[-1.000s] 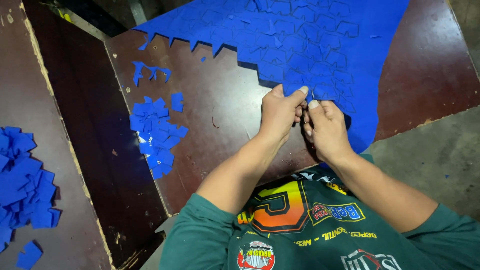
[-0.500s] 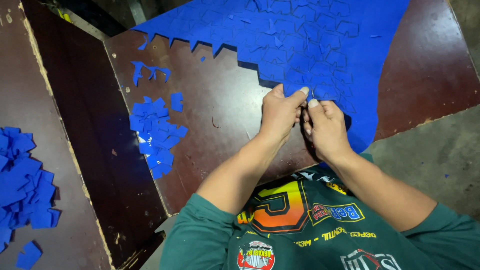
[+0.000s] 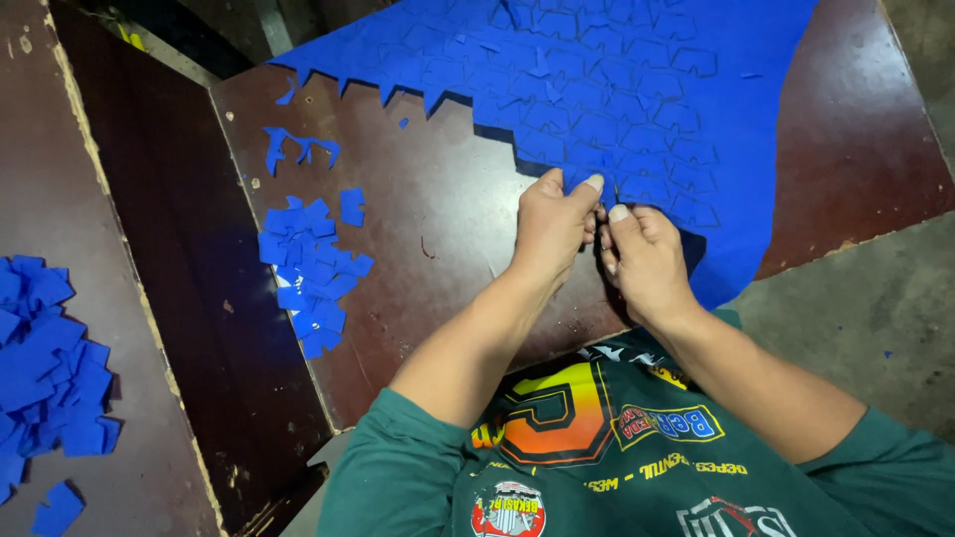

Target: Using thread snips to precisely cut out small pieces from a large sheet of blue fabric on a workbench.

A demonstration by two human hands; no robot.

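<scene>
A large blue foam sheet (image 3: 637, 89), die-cut into many small shapes, lies across the dark brown table (image 3: 428, 239). Its near edge is jagged where pieces are gone. My left hand (image 3: 552, 227) and my right hand (image 3: 647, 261) meet at that edge, thumbs and fingers pinching the sheet close together. Both hands grip the blue material at the same spot; the piece between the fingertips is mostly hidden.
A pile of cut blue pieces (image 3: 308, 268) lies on the table left of my arms, with a few thin scraps (image 3: 293, 149) farther back. A second heap of blue pieces (image 3: 45, 368) sits on a lower brown surface at far left. Grey floor (image 3: 865, 318) shows at right.
</scene>
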